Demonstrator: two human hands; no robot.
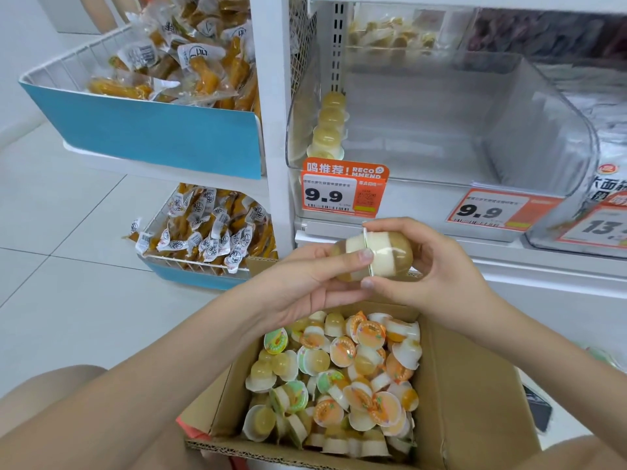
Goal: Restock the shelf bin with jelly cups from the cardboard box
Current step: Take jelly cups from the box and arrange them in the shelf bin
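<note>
At frame centre, above the open box point(468, 385), the left hand point(305, 283) and right hand point(431, 269) pinch two cups point(371, 254) lid to lid; keep them pressed together while lifting to the nearly bare bin point(543, 106), upper right.

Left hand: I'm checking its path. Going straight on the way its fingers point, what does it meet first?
The left hand points rightward and slightly up; beyond the two jelly cups it holds, it would probably meet the right hand.

Bright even indoor light, soft shadows; glare on clear bin point(509, 106); wide-angle bending at edges.
</note>
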